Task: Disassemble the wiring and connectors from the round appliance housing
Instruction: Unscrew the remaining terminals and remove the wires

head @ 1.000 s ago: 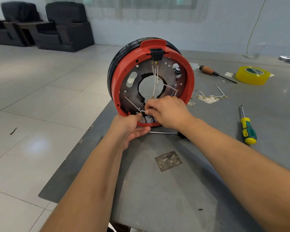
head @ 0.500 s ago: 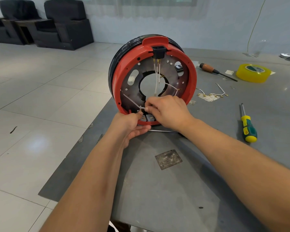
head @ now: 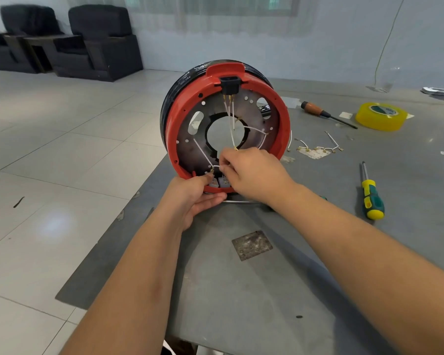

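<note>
The round housing (head: 226, 124) stands on its edge on the grey table (head: 267, 290), with the open red side turned to the person. Some work seems to be done already: a few loose wires with small metal ends (head: 315, 147) lie on the table just to the right of the housing. Much is left, I think, because several white wires (head: 231, 119) hang from the black socket (head: 230, 85) at the top and cross the inside plate. The left hand (head: 192, 198) grips the bottom rim of the housing, thumb inside near a small connector. The right hand (head: 251, 172) pinches a thin white wire (head: 217, 166) between its fingertips, low inside the housing, just beside the left thumb. Two screwdrivers and a yellow tape roll (head: 381, 116) lie well apart on the right.
</note>
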